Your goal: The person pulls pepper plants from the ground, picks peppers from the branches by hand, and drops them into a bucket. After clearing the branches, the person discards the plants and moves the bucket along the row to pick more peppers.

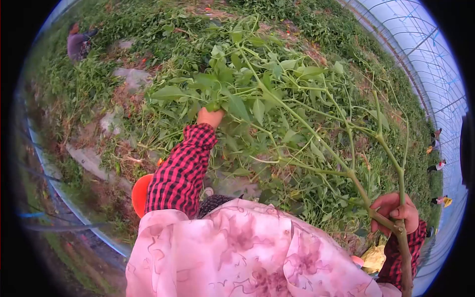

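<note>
A cut, branching green plant (316, 133) stretches from the lower right to the upper middle. My right hand (396, 213) is wrapped round its thick stem near the fork. My left hand (211, 118) reaches into the leaves at the plant's leafy end, and its fingertips are hidden by leaves. Just beyond those fingers a small green pepper (213, 106) partly shows; whether the hand grips it cannot be made out.
An orange-red bucket (141, 195) stands beside my left sleeve. A yellow sack (374, 257) lies at the lower right. Another person (78, 43) crouches at the upper left, and several people are at the far right by the plastic greenhouse wall (420, 39).
</note>
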### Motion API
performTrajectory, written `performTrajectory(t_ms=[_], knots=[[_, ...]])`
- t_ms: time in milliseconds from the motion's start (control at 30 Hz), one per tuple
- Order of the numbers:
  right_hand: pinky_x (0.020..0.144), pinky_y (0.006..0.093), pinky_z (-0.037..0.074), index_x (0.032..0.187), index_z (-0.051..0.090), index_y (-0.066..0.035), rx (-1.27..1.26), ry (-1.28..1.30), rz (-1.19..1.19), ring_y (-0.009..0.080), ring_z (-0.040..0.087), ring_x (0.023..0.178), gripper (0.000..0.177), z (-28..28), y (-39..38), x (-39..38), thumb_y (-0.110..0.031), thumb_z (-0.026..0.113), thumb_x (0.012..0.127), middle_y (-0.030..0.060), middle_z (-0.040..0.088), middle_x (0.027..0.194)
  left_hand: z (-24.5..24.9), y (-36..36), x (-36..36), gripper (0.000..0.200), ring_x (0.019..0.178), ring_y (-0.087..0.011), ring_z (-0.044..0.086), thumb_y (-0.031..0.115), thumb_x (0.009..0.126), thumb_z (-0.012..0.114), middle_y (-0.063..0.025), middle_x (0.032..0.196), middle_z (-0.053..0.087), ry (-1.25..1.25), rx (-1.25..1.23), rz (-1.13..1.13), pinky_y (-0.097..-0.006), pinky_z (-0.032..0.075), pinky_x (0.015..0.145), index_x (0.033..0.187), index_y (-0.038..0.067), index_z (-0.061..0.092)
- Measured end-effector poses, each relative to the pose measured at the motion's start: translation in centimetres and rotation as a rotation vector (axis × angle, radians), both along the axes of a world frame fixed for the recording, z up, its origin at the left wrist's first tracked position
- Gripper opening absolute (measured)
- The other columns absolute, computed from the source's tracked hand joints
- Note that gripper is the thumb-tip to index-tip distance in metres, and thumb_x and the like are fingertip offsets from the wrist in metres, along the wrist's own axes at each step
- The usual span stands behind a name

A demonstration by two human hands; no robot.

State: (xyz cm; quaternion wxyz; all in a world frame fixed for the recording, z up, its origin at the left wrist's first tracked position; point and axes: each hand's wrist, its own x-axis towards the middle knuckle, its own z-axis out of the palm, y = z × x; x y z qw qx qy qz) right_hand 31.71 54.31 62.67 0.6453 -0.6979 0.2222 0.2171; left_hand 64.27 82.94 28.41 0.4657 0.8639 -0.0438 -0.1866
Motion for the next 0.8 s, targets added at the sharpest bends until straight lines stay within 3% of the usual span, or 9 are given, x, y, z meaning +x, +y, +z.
performTrajectory(t_ms=[100, 133, 200, 300, 367, 433, 533, 600, 800], knots=[[0.036, 0.0218, 0.041, 0.101, 0.049, 0.012, 0.102, 0.039, -0.025, 0.0155, 0.051, 0.039, 0.045, 0.3, 0.2, 0.3, -0.016, 0.052, 0.066, 0.0238, 0.059, 0.068, 1.0, 2.3, -1.1, 0.061, 0.096, -0.0312, 0.05, 0.052, 0.065, 0.057, -0.0189, 0.103, 0.053, -0.212, 0.265, 0.18, -0.0368, 0.039, 0.083, 0.104, 0.006, 0.051], [0.037, 0.0215, 0.041, 0.102, 0.049, 0.011, 0.118, 0.076, -0.01, 0.0142, 0.051, 0.04, 0.043, 0.2, 0.1, 0.4, -0.015, 0.05, 0.068, 0.0223, 0.059, 0.069, 1.2, 3.0, -0.5, 0.063, 0.093, -0.0313, 0.051, 0.054, 0.065, 0.058, -0.0183, 0.096, 0.055, -0.261, 0.372, 0.055, -0.0377, 0.04, 0.081, 0.105, 0.005, 0.051], [0.04, 0.0203, 0.041, 0.105, 0.05, 0.008, 0.194, 0.074, -0.008, 0.0109, 0.052, 0.046, 0.037, -0.4, -0.3, 0.0, -0.01, 0.045, 0.073, 0.0182, 0.061, 0.071, -0.5, 4.2, 0.7, 0.056, 0.078, -0.0308, 0.056, 0.044, 0.07, 0.058, -0.0164, 0.088, 0.058, -0.573, 0.435, -0.113, -0.0385, 0.046, 0.067, 0.108, 0.004, 0.049], [0.057, 0.0262, 0.047, 0.1, 0.054, 0.004, 0.143, 0.029, -0.006, 0.0159, 0.059, 0.061, 0.036, -0.7, -0.5, -0.6, -0.016, 0.046, 0.071, 0.01, 0.058, 0.072, -0.5, 5.0, 1.5, 0.04, 0.082, -0.0341, 0.055, 0.012, 0.07, 0.059, -0.0185, 0.089, 0.057, -0.772, 0.092, -0.293, -0.039, 0.045, 0.07, 0.107, 0.001, 0.049], [0.055, 0.0228, 0.044, 0.103, 0.053, 0.004, 0.146, 0.035, -0.031, 0.0118, 0.056, 0.059, 0.037, -0.9, -0.2, -1.0, -0.016, 0.047, 0.073, 0.0112, 0.06, 0.071, 2.4, 4.5, -0.1, 0.032, 0.083, -0.0362, 0.053, 0.006, 0.068, 0.058, -0.0188, 0.09, 0.056, -0.614, 0.229, -0.366, -0.0398, 0.042, 0.072, 0.099, 0.0, 0.052], [0.056, 0.0238, 0.044, 0.103, 0.053, 0.003, 0.153, 0.019, -0.062, 0.0122, 0.056, 0.059, 0.037, -1.2, -0.2, -1.2, -0.017, 0.048, 0.073, 0.0102, 0.06, 0.071, -0.8, 5.3, 2.0, 0.033, 0.08, -0.0362, 0.052, 0.005, 0.065, 0.059, -0.0179, 0.087, 0.056, -0.82, 0.31, -0.454, -0.039, 0.043, 0.07, 0.098, 0.002, 0.053], [0.055, 0.0243, 0.044, 0.101, 0.054, 0.003, 0.123, -0.007, -0.068, 0.0125, 0.056, 0.06, 0.036, -1.8, -0.4, -2.4, -0.018, 0.049, 0.072, 0.0069, 0.057, 0.069, -1.9, 4.5, 2.8, 0.03, 0.081, -0.0336, 0.053, 0.007, 0.066, 0.06, -0.0158, 0.089, 0.056, -0.797, 0.499, -0.519, -0.0382, 0.043, 0.07, 0.096, 0.003, 0.055], [0.056, 0.025, 0.044, 0.1, 0.054, 0.003, 0.176, 0.028, -0.019, 0.0127, 0.056, 0.06, 0.035, -2.2, -0.3, -2.9, -0.018, 0.049, 0.072, 0.0036, 0.054, 0.066, -5.1, 4.7, 4.7, 0.031, 0.079, -0.0321, 0.055, 0.015, 0.066, 0.064, -0.0166, 0.09, 0.057, -0.82, 0.619, -0.336, -0.0398, 0.043, 0.067, 0.091, 0.002, 0.054], [0.055, 0.0241, 0.043, 0.099, 0.055, 0.003, 0.184, 0.018, -0.038, 0.0118, 0.056, 0.061, 0.034, -2.7, 0.1, -4.3, -0.017, 0.05, 0.072, 0.002, 0.053, 0.066, -4.1, 4.9, 6.0, 0.03, 0.077, -0.0311, 0.055, 0.015, 0.064, 0.065, -0.0159, 0.087, 0.057, -0.642, 0.679, -0.237, -0.0394, 0.043, 0.066, 0.089, 0.002, 0.055]])
